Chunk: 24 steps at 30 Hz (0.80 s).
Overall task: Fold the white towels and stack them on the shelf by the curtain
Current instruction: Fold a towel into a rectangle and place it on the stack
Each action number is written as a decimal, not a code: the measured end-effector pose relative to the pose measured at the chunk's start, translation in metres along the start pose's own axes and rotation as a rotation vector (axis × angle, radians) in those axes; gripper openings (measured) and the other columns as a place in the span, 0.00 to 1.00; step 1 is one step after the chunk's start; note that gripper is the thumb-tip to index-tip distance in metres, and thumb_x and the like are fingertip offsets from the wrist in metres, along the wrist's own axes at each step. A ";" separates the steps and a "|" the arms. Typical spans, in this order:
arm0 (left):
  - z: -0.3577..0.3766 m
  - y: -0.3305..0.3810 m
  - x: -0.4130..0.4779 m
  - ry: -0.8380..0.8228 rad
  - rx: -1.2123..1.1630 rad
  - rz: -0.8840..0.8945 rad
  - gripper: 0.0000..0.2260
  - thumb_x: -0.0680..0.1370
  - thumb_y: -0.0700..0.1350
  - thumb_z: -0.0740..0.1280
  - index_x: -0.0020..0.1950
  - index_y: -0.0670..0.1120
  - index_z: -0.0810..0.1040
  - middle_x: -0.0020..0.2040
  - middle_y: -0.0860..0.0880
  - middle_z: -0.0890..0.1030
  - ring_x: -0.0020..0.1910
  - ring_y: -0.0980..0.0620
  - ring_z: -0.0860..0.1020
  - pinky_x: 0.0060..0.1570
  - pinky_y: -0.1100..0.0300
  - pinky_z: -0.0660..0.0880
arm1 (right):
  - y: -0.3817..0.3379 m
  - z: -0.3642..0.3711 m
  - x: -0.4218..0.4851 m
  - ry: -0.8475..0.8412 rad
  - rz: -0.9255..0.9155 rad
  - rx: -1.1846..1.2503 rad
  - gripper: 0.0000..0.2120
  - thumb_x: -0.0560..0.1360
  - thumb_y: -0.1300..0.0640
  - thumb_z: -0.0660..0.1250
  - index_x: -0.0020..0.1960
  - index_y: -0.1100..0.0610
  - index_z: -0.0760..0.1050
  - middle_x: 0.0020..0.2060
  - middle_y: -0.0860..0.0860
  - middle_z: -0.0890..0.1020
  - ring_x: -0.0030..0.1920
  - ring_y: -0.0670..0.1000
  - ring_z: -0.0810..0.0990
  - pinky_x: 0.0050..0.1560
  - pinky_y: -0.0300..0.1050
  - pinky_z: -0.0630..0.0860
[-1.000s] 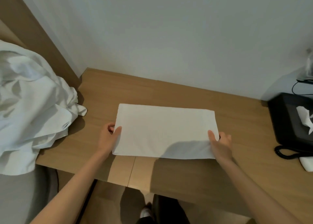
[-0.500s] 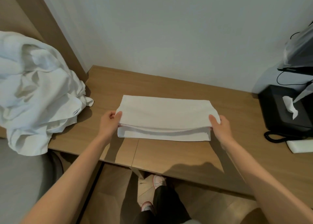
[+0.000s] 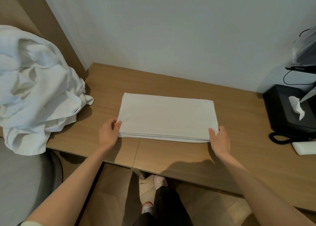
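A white towel (image 3: 167,116) lies folded into a flat rectangle on the wooden desk (image 3: 196,87), with its layered edges facing me. My left hand (image 3: 109,133) pinches the near left corner, thumb on top. At the near right corner my right hand (image 3: 218,138) grips the towel the same way. A heap of unfolded white towels (image 3: 35,89) is piled at the left, spilling onto the desk's left end. No shelf or curtain shows in this view.
A black tissue box (image 3: 290,109) with a tissue sticking out stands at the desk's right end, beside a black coiled cord (image 3: 280,138) and a small white object (image 3: 304,148). A white wall backs the desk. A grey seat (image 3: 18,183) is at lower left.
The far half of the towel was folded toward me over the near half; the towel is now a narrower, thicker rectangle. Both hands keep hold of its near corners.
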<state>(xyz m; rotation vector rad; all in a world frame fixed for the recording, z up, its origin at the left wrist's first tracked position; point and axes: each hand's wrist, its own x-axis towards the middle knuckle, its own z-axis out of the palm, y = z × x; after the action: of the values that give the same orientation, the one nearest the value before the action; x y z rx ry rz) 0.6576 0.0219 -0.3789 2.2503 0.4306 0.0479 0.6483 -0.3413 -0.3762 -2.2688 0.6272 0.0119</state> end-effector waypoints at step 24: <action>0.107 0.079 0.013 -0.306 0.549 0.473 0.24 0.82 0.39 0.48 0.78 0.45 0.45 0.79 0.50 0.44 0.77 0.52 0.42 0.74 0.56 0.38 | -0.094 0.109 0.004 -0.166 -0.529 -0.702 0.24 0.84 0.53 0.42 0.78 0.50 0.42 0.78 0.48 0.42 0.77 0.51 0.38 0.73 0.54 0.34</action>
<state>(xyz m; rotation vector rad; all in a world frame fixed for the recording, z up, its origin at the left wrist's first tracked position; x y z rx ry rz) 0.7116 -0.0995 -0.3918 2.7930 -0.2979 -0.1899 0.7131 -0.2133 -0.3897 -3.0039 -0.1158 0.1846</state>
